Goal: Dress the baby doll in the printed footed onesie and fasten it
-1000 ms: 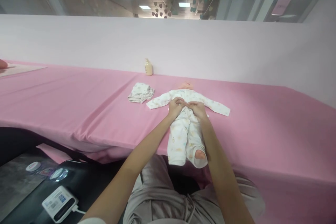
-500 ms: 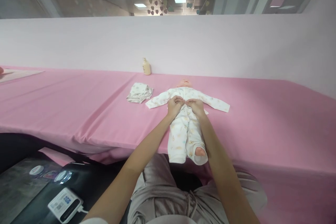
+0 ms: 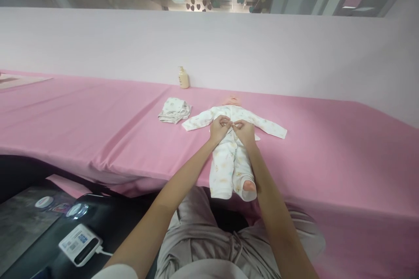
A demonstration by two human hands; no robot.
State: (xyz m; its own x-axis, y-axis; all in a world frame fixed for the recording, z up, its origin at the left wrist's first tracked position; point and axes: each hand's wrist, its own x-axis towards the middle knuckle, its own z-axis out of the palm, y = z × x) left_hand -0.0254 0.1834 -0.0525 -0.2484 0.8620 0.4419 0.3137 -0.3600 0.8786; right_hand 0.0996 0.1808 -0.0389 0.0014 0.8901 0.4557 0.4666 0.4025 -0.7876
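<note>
A baby doll point(image 3: 233, 100) lies on its back, its head toward the wall, dressed in a white patterned baby outfit point(image 3: 223, 170). The sleeves spread out to both sides, and a bare foot shows at one leg opening. At the outfit's middle, my left hand point(image 3: 220, 128) pinches the cloth at the front. My right hand point(image 3: 244, 130) pinches the same front from the other side, its fingertips almost meeting the left ones. Whatever small fastening may lie between the fingertips is hidden.
Folded patterned cloth point(image 3: 174, 110) lies left of the doll. A pump bottle point(image 3: 183, 78) stands by the wall. Pink cloth point(image 3: 137, 130) covers the table. At lower left, a white device point(image 3: 80, 245) with a cable and clear bottles point(image 3: 77, 210) rest on a black surface.
The camera view has tipped slightly downward. Both hands stay at the outfit's front, with only small finger shifts; the doll and other things have not moved.
</note>
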